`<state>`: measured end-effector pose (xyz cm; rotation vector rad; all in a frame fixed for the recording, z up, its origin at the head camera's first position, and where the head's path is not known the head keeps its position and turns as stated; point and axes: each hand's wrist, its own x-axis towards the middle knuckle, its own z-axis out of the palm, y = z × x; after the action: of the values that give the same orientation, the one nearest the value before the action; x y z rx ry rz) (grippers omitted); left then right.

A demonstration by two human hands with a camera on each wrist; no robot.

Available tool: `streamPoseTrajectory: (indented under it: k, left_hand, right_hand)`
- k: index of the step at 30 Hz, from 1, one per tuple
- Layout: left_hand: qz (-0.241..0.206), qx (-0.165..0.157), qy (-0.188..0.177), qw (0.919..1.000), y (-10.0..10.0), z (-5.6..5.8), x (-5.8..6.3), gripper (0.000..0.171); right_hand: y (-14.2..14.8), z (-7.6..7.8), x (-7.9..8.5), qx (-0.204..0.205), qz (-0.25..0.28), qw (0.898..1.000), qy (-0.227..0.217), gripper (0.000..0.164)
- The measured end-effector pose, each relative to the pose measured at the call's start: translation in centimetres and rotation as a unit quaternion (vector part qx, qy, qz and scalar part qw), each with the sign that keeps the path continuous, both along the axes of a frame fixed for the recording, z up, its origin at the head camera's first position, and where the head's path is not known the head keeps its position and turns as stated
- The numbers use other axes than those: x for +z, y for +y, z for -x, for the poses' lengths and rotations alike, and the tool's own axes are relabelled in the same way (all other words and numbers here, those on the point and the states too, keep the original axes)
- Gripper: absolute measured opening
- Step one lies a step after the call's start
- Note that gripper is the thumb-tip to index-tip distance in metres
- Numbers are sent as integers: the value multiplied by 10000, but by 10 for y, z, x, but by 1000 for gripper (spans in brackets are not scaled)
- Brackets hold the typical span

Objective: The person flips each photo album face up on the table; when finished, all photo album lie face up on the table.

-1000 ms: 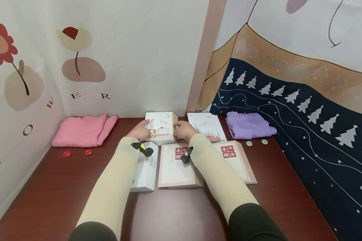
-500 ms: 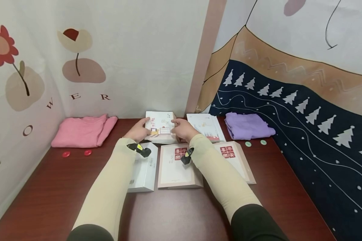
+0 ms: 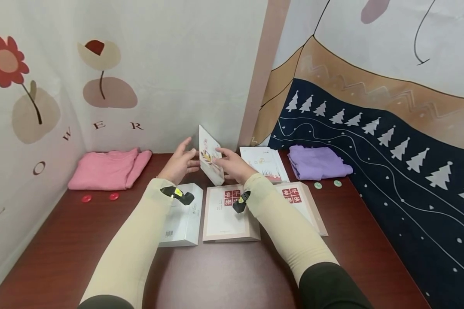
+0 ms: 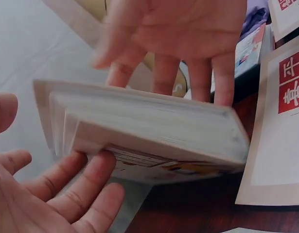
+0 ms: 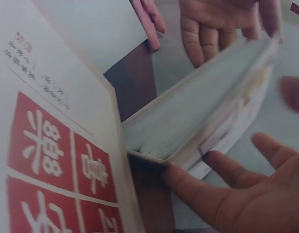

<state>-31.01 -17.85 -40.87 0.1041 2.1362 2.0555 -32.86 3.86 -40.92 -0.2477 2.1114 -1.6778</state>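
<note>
A thick white book (image 3: 209,150) with a coloured drawing on its cover is tilted up on edge at the back middle of the table, between the two hands. The left hand (image 3: 178,166) is on its left side, fingers spread. In the left wrist view, its fingertips (image 4: 100,165) touch one cover near the page edges. The right hand (image 3: 237,166) is on the opposite side. Its long fingers (image 5: 222,167) lie extended against the other cover in the right wrist view, its thumb held away. The pages face the wrist cameras.
In front lie a white box-like book (image 3: 183,219) and two books with red character squares, one left (image 3: 224,219), one right (image 3: 307,210). Behind are another white book (image 3: 261,161), folded purple cloth (image 3: 317,163) and pink cloth (image 3: 104,169). Red discs (image 3: 114,196) and green discs (image 3: 318,185) lie nearby.
The book lay flat with both hands at its sides; now it is turned up on edge. The left hand's fingers have spread, and the right hand has stayed close to the book's right.
</note>
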Motion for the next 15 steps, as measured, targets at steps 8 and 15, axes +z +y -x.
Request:
streamPoseTrajectory:
  k: [8,15]
  left_hand:
    - [386,-675,62,9970,12,-1,-7,66]
    - [1666,-940,143,9814,14,6,-21,70]
  right_hand:
    - [-3,-4,-3,-141,1000,9948,159,86]
    - [-2,1,-13,-593,-243,9939,900,94]
